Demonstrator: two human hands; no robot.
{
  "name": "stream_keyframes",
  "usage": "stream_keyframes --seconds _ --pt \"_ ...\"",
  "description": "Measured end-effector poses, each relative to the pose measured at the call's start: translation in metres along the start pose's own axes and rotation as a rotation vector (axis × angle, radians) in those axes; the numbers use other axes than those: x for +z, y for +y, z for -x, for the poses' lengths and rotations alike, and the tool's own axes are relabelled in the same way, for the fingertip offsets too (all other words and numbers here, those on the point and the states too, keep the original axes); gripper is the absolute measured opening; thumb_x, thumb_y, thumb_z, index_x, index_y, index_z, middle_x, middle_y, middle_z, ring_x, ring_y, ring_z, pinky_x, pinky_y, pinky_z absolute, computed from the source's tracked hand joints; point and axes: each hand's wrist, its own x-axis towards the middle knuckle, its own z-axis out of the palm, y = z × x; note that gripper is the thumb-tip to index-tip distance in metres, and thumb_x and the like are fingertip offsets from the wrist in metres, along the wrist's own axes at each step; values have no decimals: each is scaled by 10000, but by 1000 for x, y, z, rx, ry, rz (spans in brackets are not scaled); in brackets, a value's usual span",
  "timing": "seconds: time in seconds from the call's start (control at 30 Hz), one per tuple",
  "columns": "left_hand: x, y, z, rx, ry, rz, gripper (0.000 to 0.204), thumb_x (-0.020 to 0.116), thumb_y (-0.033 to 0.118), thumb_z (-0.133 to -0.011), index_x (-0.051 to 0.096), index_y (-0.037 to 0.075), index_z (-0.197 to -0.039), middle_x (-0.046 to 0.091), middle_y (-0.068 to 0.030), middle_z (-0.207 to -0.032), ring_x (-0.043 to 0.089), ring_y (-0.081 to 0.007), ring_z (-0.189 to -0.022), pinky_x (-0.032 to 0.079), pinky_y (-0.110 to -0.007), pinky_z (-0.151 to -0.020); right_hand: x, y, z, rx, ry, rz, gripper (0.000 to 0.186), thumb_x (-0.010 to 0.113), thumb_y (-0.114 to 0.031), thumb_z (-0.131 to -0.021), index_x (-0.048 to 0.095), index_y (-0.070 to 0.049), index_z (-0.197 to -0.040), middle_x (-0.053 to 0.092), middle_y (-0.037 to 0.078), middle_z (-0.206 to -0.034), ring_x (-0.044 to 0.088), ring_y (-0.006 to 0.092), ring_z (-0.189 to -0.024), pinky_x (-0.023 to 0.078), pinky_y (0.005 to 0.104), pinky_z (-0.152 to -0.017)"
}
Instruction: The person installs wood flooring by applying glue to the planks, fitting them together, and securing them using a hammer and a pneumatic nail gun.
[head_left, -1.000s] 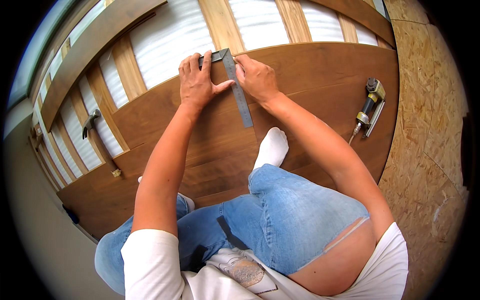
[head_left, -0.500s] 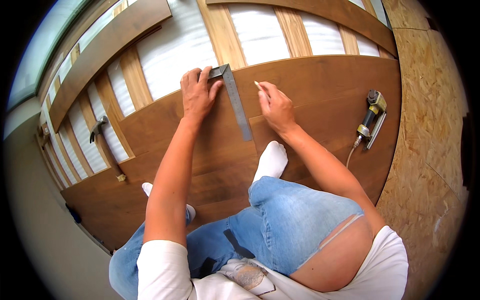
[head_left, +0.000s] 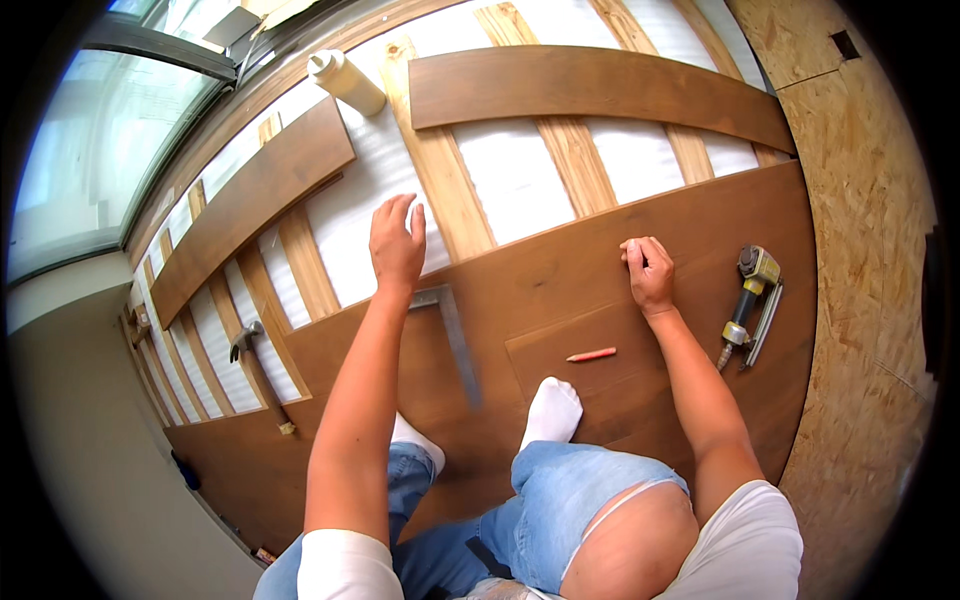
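My left hand (head_left: 397, 248) is raised over the white underlay just past the edge of the laid brown floorboards (head_left: 560, 265). Its fingers are stretched out with nothing in them. A metal try square (head_left: 458, 345) lies on the boards below my left wrist, untouched. Over the boards on the right is my right hand (head_left: 651, 276), fingers curled in and no object visible in them. A red pencil (head_left: 591, 355) rests on the boards between my right forearm and my white-socked foot (head_left: 551, 412).
Two loose planks (head_left: 590, 90) (head_left: 250, 205) lie across the wooden battens (head_left: 574, 160). A pale bottle (head_left: 347, 82) is at the far side. On the left lies a claw hammer (head_left: 265, 385), on the right a nail gun (head_left: 748, 305) beside the chipboard floor (head_left: 860, 230).
The pencil has left my right hand and lies on the boards. My left hand has let go of the square and lifted away. My right hand has moved right. The view has shifted.
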Motion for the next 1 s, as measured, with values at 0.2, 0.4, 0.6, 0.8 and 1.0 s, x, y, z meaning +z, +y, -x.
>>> stream_keyframes --seconds 0.2,0.4,0.6,0.8,1.0 --pt "75 -14 -122 -119 -28 27 500 640 162 -938 566 -25 -1396 600 -221 -1357 552 -408 -1247 420 -471 -1107 27 11 -53 -60 -1 -18 218 603 -163 -1000 688 -22 -857 644 95 -734 610 285 -696 505 382 -659" --pt "90 0 -132 -169 30 -135 506 644 132 -910 584 -52 -1379 559 -247 -1318 528 -424 -1171 446 -457 -1053 85 -58 -113 -2 -39 -349 189 625 -163 -986 706 -9 -911 665 112 -770 641 245 -716 507 353 -650" --pt "79 -4 -90 115 119 -149 326 582 45 -873 640 -56 -1178 604 -260 -1160 565 -430 -1032 470 -491 -936 216 -164 -242 -299 -29 -352 332 753 -274 -853 704 -45 -1088 714 139 -908 670 337 -898 548 462 -795" --pt "79 -4 -33 -52 -120 284 484 647 374 -964 556 52 -1314 605 -195 -1297 583 -367 -1142 466 -446 -946 342 -217 -289 -149 -360 -410 1031 911 -394 -584 423 -51 -1425 506 157 -1435 415 373 -1390 368 474 -1163" --pt "56 24 -18 110 -233 -35 549 712 217 -883 529 12 -1358 549 -221 -1311 529 -395 -1165 459 -462 -1000 342 -218 -290 78 -207 -507 680 867 -313 -672 576 -59 -1233 636 159 -1243 584 353 -1210 469 458 -1043"
